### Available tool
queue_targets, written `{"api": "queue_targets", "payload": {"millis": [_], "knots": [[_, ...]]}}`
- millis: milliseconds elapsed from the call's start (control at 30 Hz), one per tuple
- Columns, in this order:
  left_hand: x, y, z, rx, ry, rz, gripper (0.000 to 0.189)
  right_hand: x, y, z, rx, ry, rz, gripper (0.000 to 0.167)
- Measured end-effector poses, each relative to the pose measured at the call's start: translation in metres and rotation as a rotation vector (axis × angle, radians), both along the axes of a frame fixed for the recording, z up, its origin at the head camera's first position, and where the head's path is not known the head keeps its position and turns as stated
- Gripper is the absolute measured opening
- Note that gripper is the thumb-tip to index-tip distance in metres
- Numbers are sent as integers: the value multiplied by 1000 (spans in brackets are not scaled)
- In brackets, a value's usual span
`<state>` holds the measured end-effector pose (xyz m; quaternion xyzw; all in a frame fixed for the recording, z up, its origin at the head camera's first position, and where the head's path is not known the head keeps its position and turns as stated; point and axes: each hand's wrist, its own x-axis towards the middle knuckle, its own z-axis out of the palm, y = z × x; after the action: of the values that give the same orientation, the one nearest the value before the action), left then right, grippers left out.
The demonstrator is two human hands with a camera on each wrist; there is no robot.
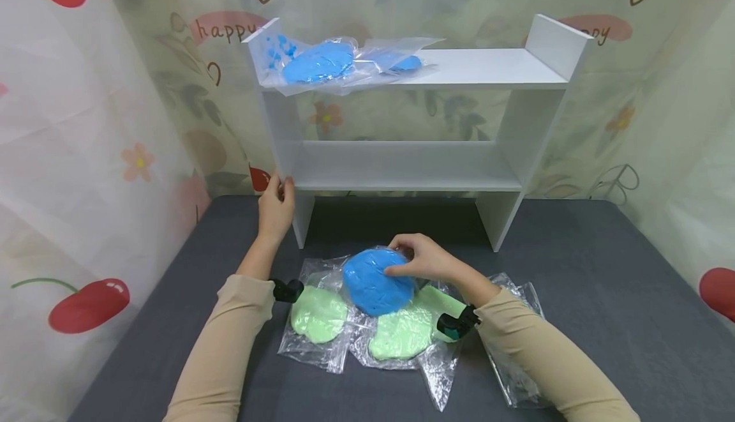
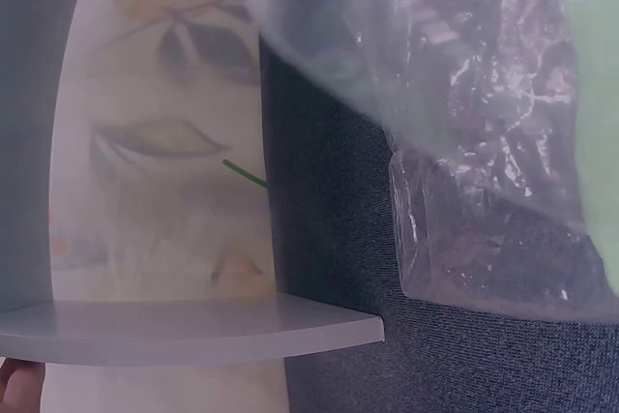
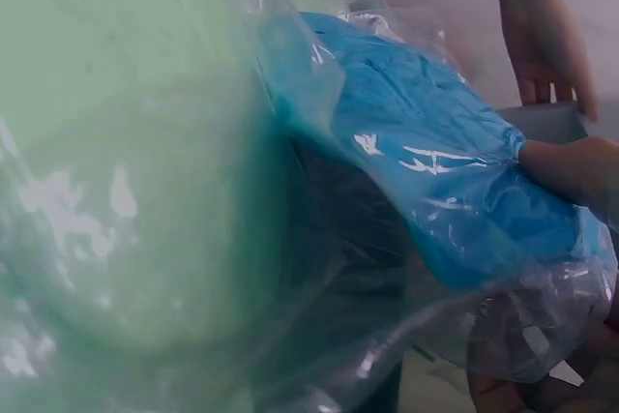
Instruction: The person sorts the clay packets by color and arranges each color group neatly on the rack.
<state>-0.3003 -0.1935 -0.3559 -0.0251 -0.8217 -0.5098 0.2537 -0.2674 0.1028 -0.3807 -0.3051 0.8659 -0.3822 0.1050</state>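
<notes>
My right hand (image 1: 425, 257) pinches a clear plastic bag of blue clay-like material (image 1: 376, 285) by its right edge, thumb in front. In the right wrist view the blue bag (image 3: 397, 132) hangs from the thumb (image 3: 571, 171) and fingers. It overlaps bags of pale green material, one on the left (image 1: 318, 315) and one on the right (image 1: 402, 332). My left hand (image 1: 277, 211) grips the left side panel of a white shelf unit (image 1: 410, 184), around the height of its lower board. Only fingertips (image 2: 19, 386) of that hand show in the left wrist view.
On the shelf unit's top board lie bags with blue material (image 1: 321, 62), at its left end. Another clear bag (image 1: 517, 371) is partly under my right forearm on the dark grey table (image 1: 631, 320). Patterned curtains (image 1: 103, 186) hang behind and beside the table.
</notes>
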Motion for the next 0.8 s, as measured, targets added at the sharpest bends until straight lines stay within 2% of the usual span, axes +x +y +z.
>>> {"api": "queue_targets", "payload": {"millis": [233,467,633,800], "knots": [[-1,0,0,-5,7,7,41,-2,10,4,-61,54,-63,23],[0,1,1,-6,4,7,40,-3,18,6,-121,-16,-129,30],[0,1,0,-20,13,20,40,-2,23,11,-152,-33,-187,32],[0,1,-1,-24,26,18,41,0,27,17,-189,-48,-203,34]]}}
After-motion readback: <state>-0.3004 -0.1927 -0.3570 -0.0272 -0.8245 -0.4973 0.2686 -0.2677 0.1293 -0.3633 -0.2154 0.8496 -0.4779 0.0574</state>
